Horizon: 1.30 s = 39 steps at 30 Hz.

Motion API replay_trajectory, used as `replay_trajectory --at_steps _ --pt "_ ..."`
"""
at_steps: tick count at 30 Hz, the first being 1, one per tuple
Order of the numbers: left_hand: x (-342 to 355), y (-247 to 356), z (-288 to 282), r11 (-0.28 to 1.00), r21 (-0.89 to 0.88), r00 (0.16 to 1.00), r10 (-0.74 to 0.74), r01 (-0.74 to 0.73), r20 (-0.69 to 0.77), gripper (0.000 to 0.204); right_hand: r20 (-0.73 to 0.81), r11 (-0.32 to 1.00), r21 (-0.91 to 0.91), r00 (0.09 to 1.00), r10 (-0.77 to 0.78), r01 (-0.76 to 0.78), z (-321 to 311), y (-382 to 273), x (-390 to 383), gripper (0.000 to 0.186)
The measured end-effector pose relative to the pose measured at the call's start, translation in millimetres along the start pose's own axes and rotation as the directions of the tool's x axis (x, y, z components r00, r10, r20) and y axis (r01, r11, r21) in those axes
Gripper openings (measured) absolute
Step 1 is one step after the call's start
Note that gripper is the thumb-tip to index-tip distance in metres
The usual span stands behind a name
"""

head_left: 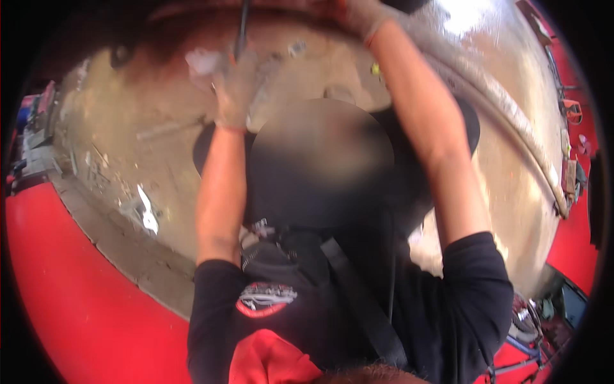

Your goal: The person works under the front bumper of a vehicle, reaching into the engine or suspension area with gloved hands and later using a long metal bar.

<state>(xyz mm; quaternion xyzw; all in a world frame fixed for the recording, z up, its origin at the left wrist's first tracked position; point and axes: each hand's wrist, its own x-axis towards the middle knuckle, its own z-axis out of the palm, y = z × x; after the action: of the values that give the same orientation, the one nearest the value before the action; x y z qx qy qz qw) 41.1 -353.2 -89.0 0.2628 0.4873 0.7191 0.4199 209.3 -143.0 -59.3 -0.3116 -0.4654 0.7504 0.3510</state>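
My left hand [235, 93], in a pale thin glove, is raised ahead of me and closed round the lower end of a slim black rod [242, 29]. The rod runs up out of the picture, so its kind does not show. Beside these fingers is a whitish, translucent blurred patch [202, 62]. Farther up and to the right, my right hand [359, 16], gloved too, reaches to a dark reddish-brown surface [281, 19] along the top edge. Blur and shadow hide its fingers.
Below lies a worn tan floor [160, 96] with scattered debris and a white scrap [148, 211]. A thick pale hose [505, 99] curves along the right. Red flooring [77, 281] borders the left. Assorted equipment [527, 326] stands at lower right. A blurred disc covers the middle.
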Motion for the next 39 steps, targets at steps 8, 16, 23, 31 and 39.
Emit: replay_trajectory --at_steps 8,16,23,31,39 --pt "29.3 -30.5 -11.3 0.199 0.914 0.812 0.550 -0.355 0.196 0.032 -0.006 0.873 -0.468 0.988 -0.154 0.133 -37.9 -59.6 -27.2 0.032" --pt "29.2 -29.0 0.0 0.008 0.933 0.764 0.577 -0.360 0.289 0.030 0.122 0.362 -0.914 0.975 -0.187 0.183 -7.5 -89.2 15.7 0.034" --pt "14.8 -34.8 -25.2 0.742 0.489 0.885 0.431 -0.459 0.177 0.018 0.208 0.455 -0.861 0.974 -0.095 0.228 -8.2 -56.8 76.4 0.050" --pt "37.8 21.2 11.8 0.827 0.535 0.979 0.203 -0.176 0.007 0.037 0.247 0.223 -0.857 0.751 -0.612 0.464 25.0 -21.4 172.4 0.043" --pt "48.5 55.3 -4.4 0.441 0.827 0.915 0.352 -0.347 0.196 0.034 0.215 0.886 0.439 0.940 -0.263 0.148 97.8 -80.6 128.2 0.037"
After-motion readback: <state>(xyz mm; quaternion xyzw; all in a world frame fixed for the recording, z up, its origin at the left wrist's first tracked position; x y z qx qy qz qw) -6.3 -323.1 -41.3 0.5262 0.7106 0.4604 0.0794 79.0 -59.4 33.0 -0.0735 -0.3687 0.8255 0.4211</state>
